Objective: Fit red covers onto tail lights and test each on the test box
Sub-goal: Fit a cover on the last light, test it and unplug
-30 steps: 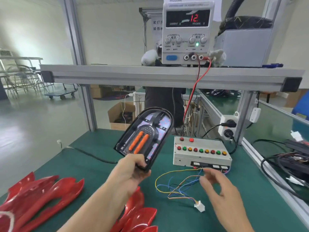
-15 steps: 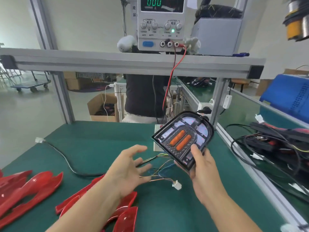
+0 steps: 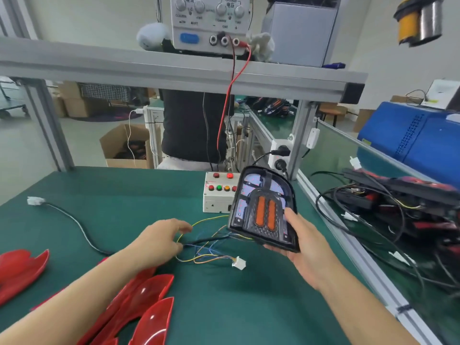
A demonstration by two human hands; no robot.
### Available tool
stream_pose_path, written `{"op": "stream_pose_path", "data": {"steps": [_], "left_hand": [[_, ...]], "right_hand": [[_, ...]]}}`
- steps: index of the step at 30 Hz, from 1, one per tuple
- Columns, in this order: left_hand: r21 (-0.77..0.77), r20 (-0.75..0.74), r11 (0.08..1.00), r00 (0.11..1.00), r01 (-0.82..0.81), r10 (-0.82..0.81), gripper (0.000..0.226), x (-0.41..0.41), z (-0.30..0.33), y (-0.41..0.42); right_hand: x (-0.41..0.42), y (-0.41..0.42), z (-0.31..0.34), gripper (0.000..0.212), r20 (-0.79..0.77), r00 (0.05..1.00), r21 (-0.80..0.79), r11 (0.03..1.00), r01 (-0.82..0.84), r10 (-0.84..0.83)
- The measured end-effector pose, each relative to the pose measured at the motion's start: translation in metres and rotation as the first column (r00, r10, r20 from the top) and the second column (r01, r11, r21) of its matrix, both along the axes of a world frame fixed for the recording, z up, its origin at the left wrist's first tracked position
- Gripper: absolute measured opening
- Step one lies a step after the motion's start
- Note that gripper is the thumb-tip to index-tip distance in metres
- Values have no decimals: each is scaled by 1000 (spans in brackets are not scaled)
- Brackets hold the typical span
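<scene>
Since half a second ago my left hand (image 3: 161, 239) has dropped onto the wire bundle (image 3: 206, 245), fingers curled around it at centre frame. Three red covers (image 3: 139, 302) lie lower left. My right hand (image 3: 306, 247) grips one tail light (image 3: 263, 210), two orange strips showing, before the test box (image 3: 216, 195). Writing on the power supply (image 3: 209, 23) at top is blurred.

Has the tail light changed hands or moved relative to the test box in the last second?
Yes. The tail light went from the left hand, left of the test box, over to the box's right end, now gripped by the right hand.
</scene>
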State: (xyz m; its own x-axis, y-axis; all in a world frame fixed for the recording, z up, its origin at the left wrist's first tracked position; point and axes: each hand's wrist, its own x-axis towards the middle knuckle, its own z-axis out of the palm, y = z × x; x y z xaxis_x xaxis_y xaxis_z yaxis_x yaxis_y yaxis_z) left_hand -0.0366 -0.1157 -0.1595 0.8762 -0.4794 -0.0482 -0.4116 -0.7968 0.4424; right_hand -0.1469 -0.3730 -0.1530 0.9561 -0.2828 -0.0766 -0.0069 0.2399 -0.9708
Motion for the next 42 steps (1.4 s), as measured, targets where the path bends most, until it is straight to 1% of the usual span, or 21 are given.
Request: {"op": "stream_pose_path", "data": {"steps": [2,4,7,10,12,14,17,22,27,32,37,38,39,40,42], "left_hand": [[176,83,984,996,22,-37,50,3,-2,-4],[287,142,957,987,35,-79,53,5,-3,-6],[293,168,956,983,27,-80,52,9,-5,-6],[291,225,957,972,5,-74,45,10,-6,-5],[260,276,966,958,1,-75,39,8,-7,-2],[182,304,983,951,8,-64,34,5,-7,4],[36,299,999,954,11,-22,32,1,-4,15],[-71,251,997,968,21,-3,30,-7,3,26],[-199,203,980,979,15,26,30,-13,8,37],[-354,168,935,984,6,57,38,-19,14,48],[-369,98,929,995,41,-5,28,-29,20,53],[-371,68,927,997,51,-28,27,-32,20,54],[-367,29,929,998,59,-52,26,-34,21,55],[-356,-14,932,997,65,-75,24,-36,21,55],[-320,-73,944,991,82,-110,18,-41,19,55]], "right_hand": [[-4,-5,-5,32,-43,997,-87,994,-62,59],[-9,-8,-11,31,-63,994,-164,982,-97,87],[-14,-11,-18,28,-84,993,-270,958,-97,77],[-16,-11,-25,28,-103,993,-304,948,-88,59],[-17,-14,-29,30,-114,993,-296,952,-73,41],[-17,-19,-30,30,-130,991,-295,954,-58,20],[-17,-30,-29,28,-188,982,-317,947,-47,-15],[-16,-37,-24,22,-295,955,-298,952,-65,-27],[-12,-44,-16,23,-394,918,-437,887,-151,-37],[-12,-44,-19,25,-372,920,-578,807,-126,-123],[-11,-46,-18,26,-336,927,-740,655,-152,-165],[-11,-46,-18,32,-330,926,-773,616,-152,-186],[-12,-45,-18,40,-320,924,-787,602,-137,-208],[-13,-43,-18,45,-314,925,-777,618,-119,-216],[-15,-39,-19,44,-304,931,-729,678,-93,-200]]}}
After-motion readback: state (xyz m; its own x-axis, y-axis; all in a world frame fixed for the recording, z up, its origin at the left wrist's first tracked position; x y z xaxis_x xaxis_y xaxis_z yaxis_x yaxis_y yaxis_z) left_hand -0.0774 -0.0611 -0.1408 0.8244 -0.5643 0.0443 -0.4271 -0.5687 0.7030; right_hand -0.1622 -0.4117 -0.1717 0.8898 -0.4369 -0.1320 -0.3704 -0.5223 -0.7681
